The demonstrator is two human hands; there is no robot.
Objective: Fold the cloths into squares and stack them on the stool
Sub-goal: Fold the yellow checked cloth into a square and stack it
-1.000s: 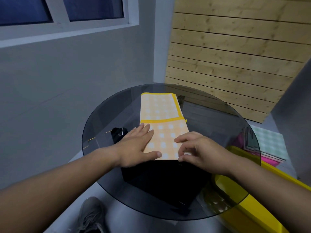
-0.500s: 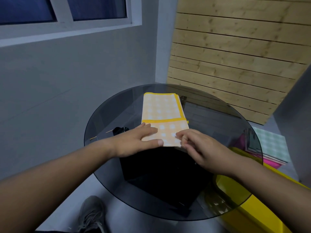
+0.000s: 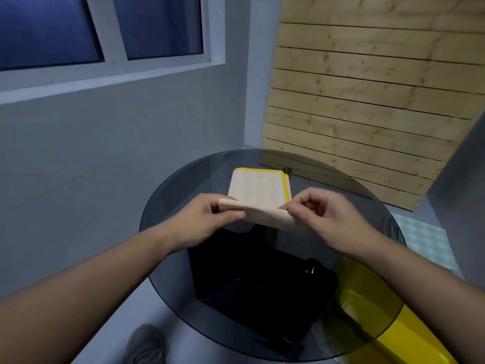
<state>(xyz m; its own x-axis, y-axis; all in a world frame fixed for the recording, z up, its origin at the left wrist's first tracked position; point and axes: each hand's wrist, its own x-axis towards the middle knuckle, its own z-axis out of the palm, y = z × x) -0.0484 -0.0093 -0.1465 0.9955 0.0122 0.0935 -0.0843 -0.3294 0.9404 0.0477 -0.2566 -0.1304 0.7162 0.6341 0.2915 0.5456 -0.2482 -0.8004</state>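
Note:
A yellow checked cloth (image 3: 258, 189) with a darker yellow border lies on the round smoked-glass table (image 3: 183, 185). Its near half is lifted off the glass, with the pale underside facing me. My left hand (image 3: 210, 219) pinches the near left corner between thumb and fingers. My right hand (image 3: 322, 219) pinches the near right corner. The far half of the cloth rests flat on the glass.
A black base (image 3: 262, 279) shows through the glass. A yellow stool or bin (image 3: 388, 334) stands at the lower right. A pale green checked cloth (image 3: 425, 240) lies over something pink to the right. My shoe (image 3: 144, 345) is on the floor. A wood-slat panel (image 3: 367, 101) leans behind.
Both hands went from pressing the near end of the cloth flat to pinching its near corners. They have lifted that end up and towards the far edge.

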